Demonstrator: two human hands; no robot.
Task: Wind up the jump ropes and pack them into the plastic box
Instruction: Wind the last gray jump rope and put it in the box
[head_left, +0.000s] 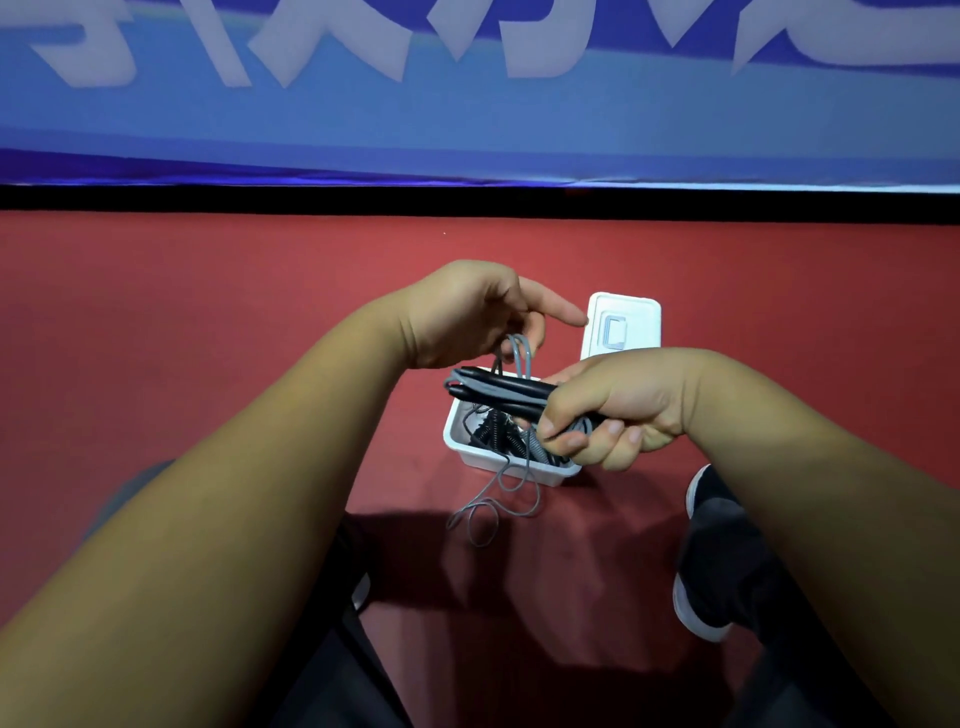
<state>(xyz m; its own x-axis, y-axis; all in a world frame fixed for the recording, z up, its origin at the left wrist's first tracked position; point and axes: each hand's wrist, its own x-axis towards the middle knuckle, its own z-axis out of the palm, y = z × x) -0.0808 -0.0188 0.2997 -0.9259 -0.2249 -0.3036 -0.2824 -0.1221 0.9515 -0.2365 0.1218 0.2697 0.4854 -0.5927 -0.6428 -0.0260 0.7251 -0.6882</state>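
My right hand (618, 410) grips the two dark jump-rope handles (498, 391), held side by side and pointing left above the white plastic box (511, 470). My left hand (478, 314) pinches loops of the grey rope (519, 351) just above the handles, index finger stretched toward the lid. More grey cord (493, 506) hangs over the box's near wall and coils on the red floor. Inside the box lie other wound ropes, partly hidden by my hands.
The box's white lid (623, 325) lies flat on the red floor (208, 322) just behind the box. My dark shoe (711, 561) is at the right, close to the box. A blue banner wall (467, 119) with a black base strip closes off the far side.
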